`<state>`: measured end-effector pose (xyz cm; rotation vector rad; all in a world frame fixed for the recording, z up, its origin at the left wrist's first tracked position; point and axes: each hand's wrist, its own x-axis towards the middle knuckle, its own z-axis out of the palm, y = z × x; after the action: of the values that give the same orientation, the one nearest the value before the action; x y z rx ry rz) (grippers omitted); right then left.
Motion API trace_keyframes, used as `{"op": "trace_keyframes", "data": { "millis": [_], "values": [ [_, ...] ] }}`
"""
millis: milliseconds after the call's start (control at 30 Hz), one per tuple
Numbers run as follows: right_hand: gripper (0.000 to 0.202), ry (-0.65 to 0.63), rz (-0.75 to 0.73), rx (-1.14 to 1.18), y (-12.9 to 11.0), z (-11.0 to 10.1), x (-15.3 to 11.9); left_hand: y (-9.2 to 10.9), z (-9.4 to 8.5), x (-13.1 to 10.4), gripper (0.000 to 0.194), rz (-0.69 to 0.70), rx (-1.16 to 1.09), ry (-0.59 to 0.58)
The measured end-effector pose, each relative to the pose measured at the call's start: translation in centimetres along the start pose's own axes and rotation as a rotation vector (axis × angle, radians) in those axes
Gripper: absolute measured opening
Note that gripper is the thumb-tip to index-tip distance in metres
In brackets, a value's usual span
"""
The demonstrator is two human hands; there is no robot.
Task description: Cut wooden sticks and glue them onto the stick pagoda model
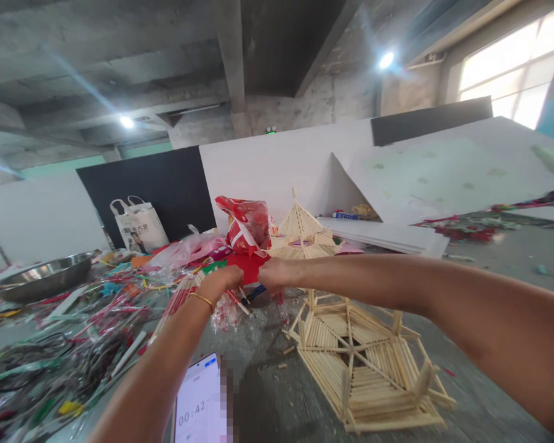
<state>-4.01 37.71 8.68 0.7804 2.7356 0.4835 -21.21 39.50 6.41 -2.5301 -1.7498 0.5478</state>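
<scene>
My left hand (226,283), with a yellow bracelet at its wrist, is closed and turned down over the table; a thin pale wooden stick (242,291) sticks out below its fingers. My right hand (273,275) is wrapped round a hand tool with dark blue handles (257,292). The tool's dark tip points down left, close to the stick; its exact kind is unclear. Beneath my right forearm stands an openwork base of glued wooden sticks (373,394) with short upright posts. A pointed stick roof (298,224) sits behind my right hand.
A phone (200,400) showing a timer lies by my left forearm. Plastic wrappers and strips (96,332) cover the left side, near a metal basin (44,277). Behind are a red plastic bag (249,227), a white tote bag (141,227) and white boards (397,237).
</scene>
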Motion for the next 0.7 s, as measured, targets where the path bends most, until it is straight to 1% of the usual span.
{"op": "trace_keyframes", "data": {
  "millis": [133, 267, 367, 500, 633, 700],
  "values": [
    [0.019, -0.070, 0.059, -0.071, -0.4, -0.9, -0.3, 0.4, -0.4, -0.2, 0.030, -0.026, 0.011, -0.028],
    [0.032, -0.082, 0.041, -0.085, -0.3, -2.2, -0.6, 0.7, -0.8, -0.5, 0.031, -0.058, 0.020, -0.039],
    [0.037, -0.100, 0.025, -0.084, -0.1, -2.6, -0.6, 1.0, -1.1, -0.5, 0.030, -0.082, 0.027, -0.053],
    [0.032, -0.086, 0.008, -0.092, -0.2, -1.8, -0.4, 1.1, -1.1, -0.1, 0.030, -0.118, 0.040, -0.072],
    [0.027, -0.079, 0.001, -0.106, -0.3, -0.8, 0.2, 1.1, -0.9, 0.2, 0.032, -0.156, 0.049, -0.047],
    [0.021, -0.085, 0.002, -0.106, -0.1, -0.6, 0.7, 1.1, -0.9, 0.2, 0.032, -0.167, 0.050, -0.030]
  ]
}}
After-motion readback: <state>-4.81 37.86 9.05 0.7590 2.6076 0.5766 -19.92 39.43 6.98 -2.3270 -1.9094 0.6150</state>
